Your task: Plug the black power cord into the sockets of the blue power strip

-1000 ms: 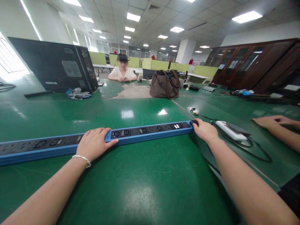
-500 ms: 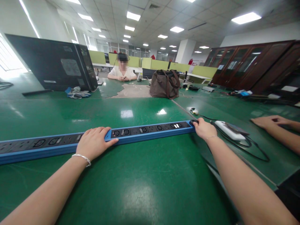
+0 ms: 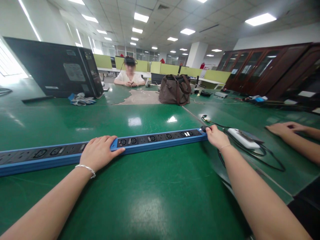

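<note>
A long blue power strip [image 3: 157, 143] with black sockets lies across the table, running out of view on the left. My left hand [image 3: 97, 153] is wrapped over its middle, thumb along the near side and fingers over the top. At the strip's right end, my right hand [image 3: 217, 136] pinches a black plug [image 3: 204, 128]. The plug sits at or just over the end of the strip; whether it is inserted I cannot tell. A black cable [image 3: 221, 158] shows beside my right wrist.
A white power adapter strip [image 3: 243, 138] with coiled black cable lies right of my right hand. Another person's hands [image 3: 285, 129] rest at the far right. Farther back are a brown bag [image 3: 175, 90], gloves [image 3: 82, 99], a black computer case [image 3: 57, 70] and a seated person [image 3: 129, 76].
The black plug has shifted slightly at the strip's end, and a small pale spot now shows beside it. My left hand keeps its place on the strip.
</note>
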{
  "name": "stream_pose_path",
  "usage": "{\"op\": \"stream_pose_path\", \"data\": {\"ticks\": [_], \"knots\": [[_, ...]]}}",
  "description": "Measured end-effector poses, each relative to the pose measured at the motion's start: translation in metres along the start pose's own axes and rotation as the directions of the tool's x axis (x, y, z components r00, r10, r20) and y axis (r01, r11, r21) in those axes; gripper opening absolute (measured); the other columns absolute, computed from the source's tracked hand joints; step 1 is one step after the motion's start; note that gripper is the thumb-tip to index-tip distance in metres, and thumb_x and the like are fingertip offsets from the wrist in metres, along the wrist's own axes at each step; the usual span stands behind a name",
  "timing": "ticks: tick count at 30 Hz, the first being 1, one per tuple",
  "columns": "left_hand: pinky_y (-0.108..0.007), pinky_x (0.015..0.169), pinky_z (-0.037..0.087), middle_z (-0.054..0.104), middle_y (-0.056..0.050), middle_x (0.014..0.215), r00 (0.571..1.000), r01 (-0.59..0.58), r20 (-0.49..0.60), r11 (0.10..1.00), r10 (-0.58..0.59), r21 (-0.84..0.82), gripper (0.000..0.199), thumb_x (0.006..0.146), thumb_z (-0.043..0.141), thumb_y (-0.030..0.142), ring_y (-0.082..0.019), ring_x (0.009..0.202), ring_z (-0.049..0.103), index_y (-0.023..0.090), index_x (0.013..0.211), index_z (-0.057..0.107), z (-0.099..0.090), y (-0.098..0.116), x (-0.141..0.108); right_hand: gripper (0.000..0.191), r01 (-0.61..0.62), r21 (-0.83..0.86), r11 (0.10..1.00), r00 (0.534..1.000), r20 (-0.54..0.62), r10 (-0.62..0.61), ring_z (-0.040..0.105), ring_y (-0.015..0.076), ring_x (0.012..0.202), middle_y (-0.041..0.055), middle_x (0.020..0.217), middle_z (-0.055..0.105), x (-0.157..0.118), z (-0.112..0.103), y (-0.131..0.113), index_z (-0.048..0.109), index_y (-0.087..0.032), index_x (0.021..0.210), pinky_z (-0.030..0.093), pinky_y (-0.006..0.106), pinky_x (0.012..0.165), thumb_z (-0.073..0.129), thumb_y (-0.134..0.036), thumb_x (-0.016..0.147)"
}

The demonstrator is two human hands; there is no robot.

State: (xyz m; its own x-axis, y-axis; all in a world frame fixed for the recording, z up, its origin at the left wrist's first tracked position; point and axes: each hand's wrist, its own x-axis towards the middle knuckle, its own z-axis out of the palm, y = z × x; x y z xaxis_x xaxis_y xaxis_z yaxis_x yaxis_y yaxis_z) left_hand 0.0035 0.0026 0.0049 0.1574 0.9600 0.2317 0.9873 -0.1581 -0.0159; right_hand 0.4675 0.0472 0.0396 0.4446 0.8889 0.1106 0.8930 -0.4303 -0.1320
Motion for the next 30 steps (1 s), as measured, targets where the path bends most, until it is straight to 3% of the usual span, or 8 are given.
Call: {"op": "stream_pose_path", "data": {"ticks": [5, 10, 17, 24, 30], "knots": [[-0.044, 0.094, 0.036, 0.061, -0.015, 0.116, 1.0, 0.0, -0.011, 1.0, 0.0, -0.002, 0.073, 0.077, 0.032, 0.07, -0.031, 0.108, 0.054, 0.016, 0.122, 0.054, 0.0, 0.0, 0.0, 0.045, 0.03, 0.048, 0.998, 0.995, 0.093, -0.035, 0.065, 0.0238, 0.081, 0.0143, 0.095, 0.067, -0.001, -0.001, -0.009, 0.049, -0.017, 0.112, 0.044, 0.035, 0.075, 0.021, -0.044, 0.091], [-0.043, 0.094, 0.036, 0.06, -0.014, 0.117, 1.0, -0.01, -0.018, 1.0, 0.01, 0.006, 0.074, 0.078, 0.031, 0.07, -0.031, 0.107, 0.054, 0.015, 0.122, 0.053, 0.002, -0.001, 0.0, 0.045, 0.017, 0.06, 0.998, 0.995, 0.1, -0.023, 0.065, 0.0224, 0.074, 0.0145, 0.092, 0.067, -0.004, -0.002, -0.013, 0.048, -0.016, 0.112, 0.044, 0.034, 0.074, 0.02, -0.044, 0.091], [-0.044, 0.094, 0.035, 0.06, -0.014, 0.119, 1.0, 0.001, -0.014, 1.0, -0.002, -0.018, 0.073, 0.077, 0.032, 0.07, -0.031, 0.108, 0.054, 0.016, 0.122, 0.054, 0.001, -0.001, 0.0, 0.045, 0.014, -0.002, 1.0, 0.998, 0.057, -0.014, 0.063, 0.0259, 0.09, 0.0188, 0.1, 0.065, -0.008, 0.001, -0.017, 0.047, -0.014, 0.112, 0.044, 0.036, 0.079, 0.02, -0.044, 0.091], [-0.043, 0.094, 0.035, 0.06, -0.014, 0.118, 1.0, 0.002, -0.004, 1.0, -0.002, -0.009, 0.074, 0.077, 0.032, 0.07, -0.031, 0.107, 0.054, 0.016, 0.122, 0.053, 0.0, 0.0, 0.0, 0.045, 0.121, -0.113, 0.986, 0.989, 0.094, -0.111, 0.062, 0.0292, 0.094, 0.0195, 0.102, 0.064, -0.009, -0.006, -0.025, 0.051, -0.014, 0.109, 0.045, 0.04, 0.08, 0.023, -0.043, 0.09], [-0.043, 0.093, 0.035, 0.061, -0.013, 0.117, 1.0, 0.013, 0.005, 1.0, -0.013, -0.017, 0.072, 0.076, 0.034, 0.07, -0.031, 0.107, 0.054, 0.018, 0.121, 0.054, 0.0, 0.0, 0.0, 0.041, 0.174, -0.185, 0.967, 0.985, 0.017, -0.174, 0.057, 0.0283, 0.103, 0.0193, 0.115, 0.057, -0.011, -0.005, -0.035, 0.056, -0.013, 0.108, 0.043, 0.04, 0.087, 0.031, -0.038, 0.089]]}}
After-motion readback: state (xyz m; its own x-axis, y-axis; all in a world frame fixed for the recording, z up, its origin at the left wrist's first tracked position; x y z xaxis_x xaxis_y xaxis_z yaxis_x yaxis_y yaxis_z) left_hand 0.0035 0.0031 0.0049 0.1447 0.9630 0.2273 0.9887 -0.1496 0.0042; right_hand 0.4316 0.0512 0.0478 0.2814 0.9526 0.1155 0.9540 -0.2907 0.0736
